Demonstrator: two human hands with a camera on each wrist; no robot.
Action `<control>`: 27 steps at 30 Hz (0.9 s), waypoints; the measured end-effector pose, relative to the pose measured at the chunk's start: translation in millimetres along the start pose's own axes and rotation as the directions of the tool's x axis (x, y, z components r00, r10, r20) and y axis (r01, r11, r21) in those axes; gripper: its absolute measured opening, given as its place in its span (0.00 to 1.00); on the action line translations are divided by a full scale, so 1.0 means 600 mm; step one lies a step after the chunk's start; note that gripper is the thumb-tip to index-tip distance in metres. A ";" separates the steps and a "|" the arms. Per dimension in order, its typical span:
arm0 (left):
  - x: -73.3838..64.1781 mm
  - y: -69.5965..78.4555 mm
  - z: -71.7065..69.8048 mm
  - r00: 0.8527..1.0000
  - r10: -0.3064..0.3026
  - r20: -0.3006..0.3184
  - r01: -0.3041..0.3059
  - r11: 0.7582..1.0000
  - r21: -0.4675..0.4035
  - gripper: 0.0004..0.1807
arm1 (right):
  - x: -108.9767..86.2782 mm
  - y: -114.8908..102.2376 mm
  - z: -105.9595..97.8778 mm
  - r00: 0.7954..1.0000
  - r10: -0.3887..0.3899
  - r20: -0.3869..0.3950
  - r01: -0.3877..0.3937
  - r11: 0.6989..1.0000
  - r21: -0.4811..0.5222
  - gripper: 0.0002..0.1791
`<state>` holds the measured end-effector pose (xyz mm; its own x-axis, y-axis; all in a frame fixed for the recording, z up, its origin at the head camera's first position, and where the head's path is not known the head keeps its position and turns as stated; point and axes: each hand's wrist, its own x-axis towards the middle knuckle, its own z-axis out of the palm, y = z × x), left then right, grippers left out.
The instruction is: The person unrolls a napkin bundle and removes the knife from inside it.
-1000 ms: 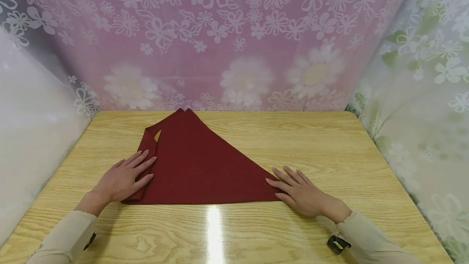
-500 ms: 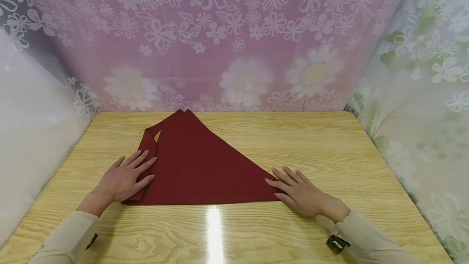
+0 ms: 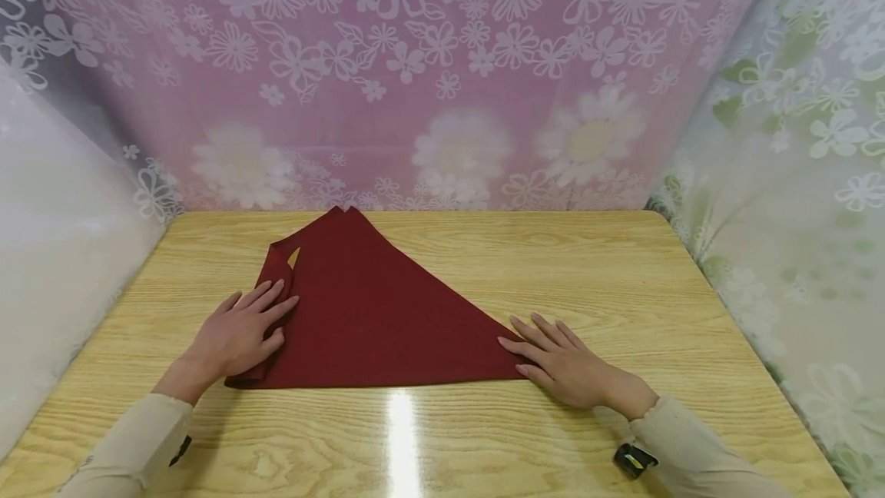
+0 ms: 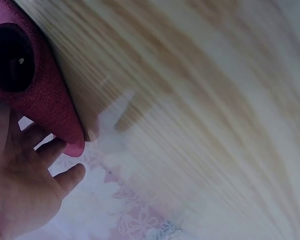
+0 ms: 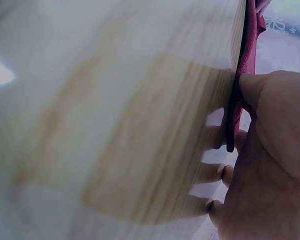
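Observation:
A dark red cloth (image 3: 380, 313), folded to a rough triangle, lies on the wooden table. Its left end is rolled over, and the round hollow end of that roll (image 4: 40, 95) shows in the left wrist view. Over the roll rests my left hand (image 3: 235, 340), fingers spread and thumb bent slightly inward. My right hand (image 3: 570, 367) lies with extended fingers across the pointed right corner of the cloth. In the right wrist view the thin cloth edge (image 5: 245, 55) passes beneath the thumb and fingers.
The wooden table (image 3: 553, 260) reflects a bright strip of light at the front. A pink floral curtain (image 3: 429, 98) hangs along the back edge, with pale floral sheets at both sides. A small black device (image 3: 634, 459) sits at the right cuff.
My left thumb has drawn in a little toward the roll and the left fingers have shifted slightly. The right hand stays in place on the corner, and the cloth keeps its shape.

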<state>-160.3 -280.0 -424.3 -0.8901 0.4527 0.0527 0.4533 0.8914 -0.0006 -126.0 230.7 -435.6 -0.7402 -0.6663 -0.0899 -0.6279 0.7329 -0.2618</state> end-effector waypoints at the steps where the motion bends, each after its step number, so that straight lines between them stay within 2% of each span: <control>1: 0.000 -0.001 0.000 1.000 -0.003 -0.002 0.003 1.000 -0.002 0.28 | 0.000 0.000 0.000 1.000 0.001 0.000 -0.001 1.000 0.000 0.26; 8: -0.002 -0.002 0.000 0.999 0.005 -0.036 -0.004 0.999 0.039 0.27 | 0.001 -0.003 -0.001 1.000 -0.004 -0.002 0.004 1.000 0.000 0.25; 12: -0.003 -0.003 -0.001 0.999 -0.012 -0.043 0.015 0.999 0.052 0.27 | 0.001 -0.004 -0.001 1.000 -0.003 -0.001 0.003 1.000 -0.006 0.25; 21: -0.002 -0.008 0.001 0.996 -0.079 -0.046 0.078 0.997 -0.013 0.27 | 0.001 -0.004 -0.001 1.000 -0.002 -0.006 0.002 1.000 -0.010 0.25; 27: -0.001 -0.011 0.002 0.995 -0.098 -0.037 0.096 0.994 -0.051 0.27 | 0.001 -0.004 -0.001 1.000 0.006 0.000 -0.006 1.000 -0.002 0.25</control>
<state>-162.9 -285.9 -425.6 -0.9277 0.3623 0.0898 0.3679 0.9282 0.0559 -125.1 228.9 -434.6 -0.7442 -0.6617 -0.0915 -0.6237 0.7374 -0.2593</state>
